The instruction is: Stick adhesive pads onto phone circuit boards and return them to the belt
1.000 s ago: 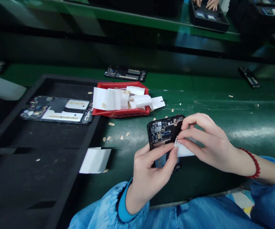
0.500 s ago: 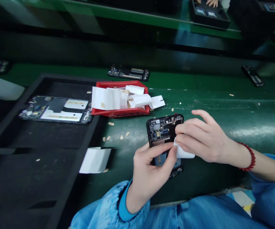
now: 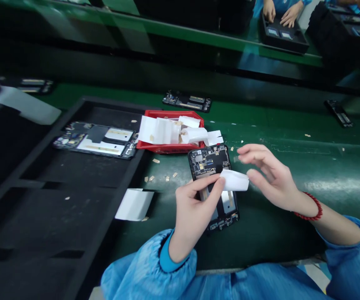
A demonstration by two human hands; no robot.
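Note:
My left hand (image 3: 198, 204) pinches a curled piece of white backing paper (image 3: 235, 181) by its left end, between thumb and fingertips. Beneath the paper lies an opened phone (image 3: 209, 160), its circuit board facing up; the hand and paper cover its middle. Just right of the paper is my right hand (image 3: 270, 177), thumb and fingers apart. A small, faint, pale patch shows at its fingertips, too blurred to name. Beyond the phone sits a red bin (image 3: 170, 148) heaped with white paper pieces (image 3: 158, 130).
A black tray (image 3: 117, 183) at left holds another opened phone (image 3: 101, 141). A folded white paper (image 3: 134, 204) lies by its edge, near several tan scraps (image 3: 167, 178). More phone frames (image 3: 186, 101) lie along the back. Across the line, a co-worker's hands (image 3: 288, 16) rest over a tray.
My right hand has come off the white paper and drawn back to the right, its fingers parting. My left hand keeps its pinch. The view has shifted, moving the bin and tray rightward.

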